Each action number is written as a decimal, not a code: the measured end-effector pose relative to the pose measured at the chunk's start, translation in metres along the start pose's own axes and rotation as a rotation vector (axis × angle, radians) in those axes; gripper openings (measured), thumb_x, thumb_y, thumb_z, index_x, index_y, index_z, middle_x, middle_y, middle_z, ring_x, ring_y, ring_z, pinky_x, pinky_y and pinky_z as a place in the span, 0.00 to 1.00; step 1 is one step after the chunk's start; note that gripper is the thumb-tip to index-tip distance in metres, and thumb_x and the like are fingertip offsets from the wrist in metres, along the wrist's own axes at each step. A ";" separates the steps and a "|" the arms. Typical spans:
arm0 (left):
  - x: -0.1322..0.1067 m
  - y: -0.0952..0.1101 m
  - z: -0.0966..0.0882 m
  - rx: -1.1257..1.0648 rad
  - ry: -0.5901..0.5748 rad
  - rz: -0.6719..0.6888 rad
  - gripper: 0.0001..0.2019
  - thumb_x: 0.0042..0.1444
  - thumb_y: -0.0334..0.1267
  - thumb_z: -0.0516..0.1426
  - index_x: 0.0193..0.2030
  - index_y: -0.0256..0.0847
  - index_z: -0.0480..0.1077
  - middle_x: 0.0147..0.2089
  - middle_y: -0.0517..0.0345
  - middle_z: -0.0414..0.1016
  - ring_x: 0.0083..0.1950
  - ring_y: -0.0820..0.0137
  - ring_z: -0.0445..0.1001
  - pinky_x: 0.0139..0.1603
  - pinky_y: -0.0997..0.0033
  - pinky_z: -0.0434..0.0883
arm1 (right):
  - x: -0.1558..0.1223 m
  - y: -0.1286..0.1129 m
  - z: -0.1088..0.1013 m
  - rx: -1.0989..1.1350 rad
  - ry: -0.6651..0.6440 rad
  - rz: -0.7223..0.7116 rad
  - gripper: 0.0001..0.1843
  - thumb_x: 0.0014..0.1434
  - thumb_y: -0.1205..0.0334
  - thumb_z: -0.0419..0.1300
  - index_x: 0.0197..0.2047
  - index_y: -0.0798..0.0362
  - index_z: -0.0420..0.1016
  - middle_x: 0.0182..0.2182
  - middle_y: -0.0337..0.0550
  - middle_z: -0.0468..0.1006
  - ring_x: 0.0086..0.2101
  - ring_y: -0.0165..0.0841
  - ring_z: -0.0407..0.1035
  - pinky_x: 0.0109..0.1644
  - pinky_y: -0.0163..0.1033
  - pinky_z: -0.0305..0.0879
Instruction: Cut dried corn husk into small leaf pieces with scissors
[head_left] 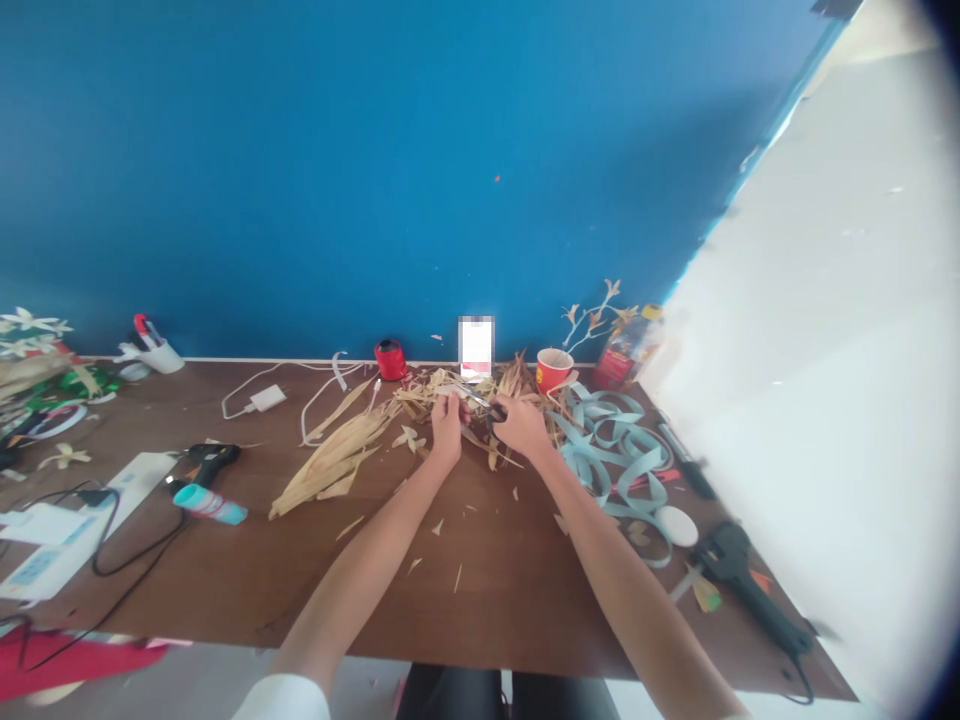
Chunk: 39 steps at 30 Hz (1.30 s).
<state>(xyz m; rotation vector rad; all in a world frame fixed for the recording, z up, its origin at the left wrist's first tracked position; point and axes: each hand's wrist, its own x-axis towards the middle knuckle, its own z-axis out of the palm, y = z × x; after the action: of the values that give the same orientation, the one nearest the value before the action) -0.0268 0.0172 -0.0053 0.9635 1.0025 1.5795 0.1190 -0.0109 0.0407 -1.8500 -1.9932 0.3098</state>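
Note:
My right hand (520, 426) is closed around the dark handles of a pair of scissors (475, 398), whose blades point left toward my other hand. My left hand (448, 428) pinches a pale piece of dried husk (450, 391) close to the blade tips. Whether the blades touch this piece cannot be made out. Behind both hands lies a heap of dried husk scraps (517, 380). A bundle of long dried husks (337, 465) rests left of my left hand, and a small husk flower (409, 438) lies beside it.
A red-and-yellow cup (553, 371), tangled light-blue ribbon (592, 450) and a glue gun (750, 585) are on the right. A phone-like bright screen (476, 345) stands against the blue wall. At left are another glue gun (212, 460), a power strip (90, 525) and cables.

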 end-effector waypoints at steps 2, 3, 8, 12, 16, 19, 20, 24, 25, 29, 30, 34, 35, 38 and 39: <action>0.000 0.000 0.000 0.026 -0.020 0.012 0.18 0.57 0.55 0.55 0.34 0.40 0.62 0.25 0.63 0.67 0.22 0.77 0.63 0.24 0.75 0.61 | 0.000 0.001 0.000 -0.005 -0.005 -0.007 0.21 0.48 0.63 0.58 0.48 0.43 0.74 0.38 0.40 0.81 0.41 0.40 0.73 0.39 0.37 0.62; -0.001 -0.001 0.000 0.040 -0.032 0.018 0.18 0.57 0.55 0.55 0.34 0.40 0.62 0.25 0.63 0.67 0.22 0.77 0.63 0.24 0.74 0.62 | 0.000 0.001 0.000 -0.007 -0.006 -0.011 0.21 0.48 0.64 0.58 0.48 0.43 0.74 0.38 0.40 0.81 0.41 0.40 0.73 0.39 0.37 0.62; 0.000 -0.003 0.000 0.052 -0.052 0.025 0.18 0.58 0.55 0.54 0.34 0.40 0.61 0.25 0.63 0.66 0.22 0.76 0.63 0.24 0.74 0.62 | 0.001 0.004 0.001 -0.014 -0.008 -0.046 0.21 0.50 0.65 0.56 0.48 0.42 0.75 0.40 0.39 0.81 0.42 0.39 0.73 0.40 0.37 0.62; 0.000 -0.004 0.000 0.008 -0.050 0.004 0.18 0.57 0.55 0.55 0.35 0.41 0.61 0.25 0.62 0.67 0.23 0.76 0.64 0.24 0.74 0.62 | 0.001 0.006 0.002 -0.013 -0.015 -0.081 0.19 0.54 0.64 0.55 0.47 0.41 0.76 0.39 0.39 0.81 0.41 0.39 0.73 0.39 0.36 0.62; -0.001 -0.002 0.001 0.018 -0.077 -0.008 0.17 0.57 0.54 0.55 0.37 0.40 0.63 0.27 0.62 0.68 0.23 0.76 0.65 0.24 0.74 0.62 | 0.002 0.007 0.003 -0.023 -0.005 -0.103 0.17 0.54 0.65 0.55 0.45 0.42 0.77 0.38 0.40 0.81 0.39 0.38 0.73 0.37 0.35 0.59; -0.002 -0.002 0.001 0.042 -0.102 -0.004 0.18 0.57 0.54 0.56 0.35 0.40 0.63 0.27 0.61 0.68 0.23 0.76 0.65 0.24 0.74 0.63 | 0.003 0.008 0.004 -0.018 -0.006 -0.113 0.16 0.53 0.66 0.54 0.43 0.43 0.77 0.36 0.39 0.81 0.38 0.38 0.73 0.35 0.35 0.57; -0.002 -0.002 0.001 0.048 -0.109 -0.002 0.18 0.57 0.54 0.55 0.35 0.39 0.63 0.27 0.61 0.68 0.23 0.76 0.65 0.25 0.74 0.63 | 0.003 0.009 0.004 -0.014 -0.007 -0.116 0.16 0.53 0.66 0.54 0.42 0.43 0.77 0.36 0.39 0.81 0.38 0.37 0.73 0.35 0.34 0.57; -0.002 -0.004 0.002 0.075 -0.110 -0.011 0.18 0.58 0.54 0.54 0.34 0.40 0.63 0.27 0.60 0.69 0.24 0.75 0.65 0.25 0.73 0.63 | 0.003 0.009 0.003 -0.010 -0.020 -0.125 0.15 0.53 0.67 0.54 0.41 0.44 0.77 0.35 0.39 0.81 0.37 0.36 0.73 0.34 0.33 0.56; -0.002 -0.005 0.002 0.078 -0.113 -0.015 0.18 0.58 0.54 0.54 0.34 0.40 0.63 0.27 0.60 0.69 0.24 0.75 0.65 0.25 0.73 0.63 | 0.003 0.009 0.002 -0.011 -0.024 -0.128 0.16 0.53 0.68 0.54 0.41 0.44 0.77 0.35 0.39 0.81 0.37 0.36 0.72 0.35 0.33 0.55; -0.001 -0.006 0.001 0.075 -0.129 -0.034 0.17 0.59 0.54 0.53 0.34 0.40 0.63 0.27 0.60 0.69 0.23 0.74 0.66 0.25 0.73 0.63 | 0.002 0.007 -0.001 0.000 -0.026 -0.127 0.15 0.52 0.68 0.54 0.40 0.45 0.78 0.34 0.39 0.80 0.36 0.35 0.72 0.35 0.33 0.55; -0.001 -0.006 0.001 0.078 -0.128 -0.037 0.17 0.59 0.54 0.53 0.33 0.40 0.63 0.26 0.60 0.68 0.24 0.74 0.65 0.25 0.73 0.63 | 0.001 0.007 -0.001 0.004 -0.025 -0.121 0.15 0.52 0.68 0.54 0.40 0.45 0.78 0.33 0.39 0.80 0.36 0.35 0.72 0.34 0.33 0.55; -0.002 -0.005 0.001 0.106 -0.140 -0.016 0.18 0.59 0.54 0.54 0.32 0.40 0.63 0.25 0.60 0.67 0.24 0.74 0.65 0.26 0.72 0.64 | 0.000 0.006 -0.001 0.032 -0.018 -0.090 0.18 0.50 0.68 0.56 0.43 0.44 0.78 0.35 0.39 0.81 0.36 0.35 0.72 0.34 0.33 0.56; -0.003 -0.005 0.001 0.113 -0.147 -0.010 0.18 0.58 0.54 0.54 0.31 0.40 0.63 0.25 0.60 0.67 0.24 0.74 0.64 0.26 0.72 0.64 | 0.001 0.006 -0.001 0.040 -0.014 -0.081 0.19 0.50 0.67 0.56 0.44 0.43 0.78 0.36 0.38 0.81 0.37 0.36 0.72 0.35 0.33 0.57; -0.004 -0.003 0.001 0.125 -0.177 0.007 0.19 0.58 0.55 0.54 0.29 0.41 0.63 0.23 0.60 0.65 0.23 0.73 0.63 0.26 0.71 0.64 | 0.001 0.007 0.001 0.057 -0.008 -0.069 0.21 0.50 0.66 0.57 0.47 0.42 0.77 0.38 0.38 0.81 0.38 0.36 0.72 0.37 0.34 0.59; -0.004 -0.003 0.001 0.128 -0.188 0.014 0.19 0.58 0.55 0.54 0.28 0.41 0.63 0.23 0.60 0.64 0.23 0.73 0.63 0.26 0.70 0.64 | 0.001 0.007 0.001 0.063 -0.009 -0.070 0.21 0.51 0.66 0.57 0.48 0.42 0.77 0.38 0.38 0.81 0.38 0.36 0.71 0.37 0.34 0.59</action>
<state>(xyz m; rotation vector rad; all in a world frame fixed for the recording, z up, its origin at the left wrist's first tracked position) -0.0239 0.0141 -0.0080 1.1863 0.9748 1.4194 0.1250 -0.0086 0.0368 -1.7397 -2.0251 0.3574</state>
